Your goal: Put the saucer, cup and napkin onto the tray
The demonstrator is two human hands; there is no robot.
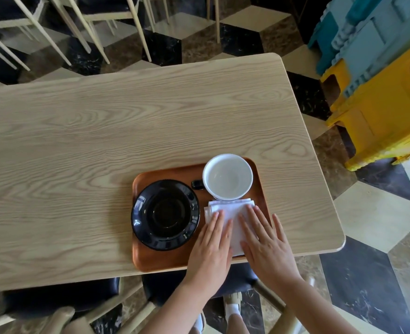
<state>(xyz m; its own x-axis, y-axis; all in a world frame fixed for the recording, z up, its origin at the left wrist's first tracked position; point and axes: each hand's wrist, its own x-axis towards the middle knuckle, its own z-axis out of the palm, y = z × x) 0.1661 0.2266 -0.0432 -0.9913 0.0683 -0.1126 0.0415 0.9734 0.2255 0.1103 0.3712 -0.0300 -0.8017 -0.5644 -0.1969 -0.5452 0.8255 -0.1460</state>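
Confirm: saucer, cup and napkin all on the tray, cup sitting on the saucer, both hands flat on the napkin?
Not quite. The head view shows the cup beside the saucer, directly on the tray. Both hands, left and right, lie flat on the napkin.

Brown tray point(170, 261); glossy black saucer point(165, 214); white cup point(227, 176); white napkin point(230, 213); pale wood-grain table point(126, 131).

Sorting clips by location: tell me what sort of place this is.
Probably a café or restaurant dining room: a wooden table with a serving tray holding cup and saucer, more chairs behind, stacked plastic crates nearby.
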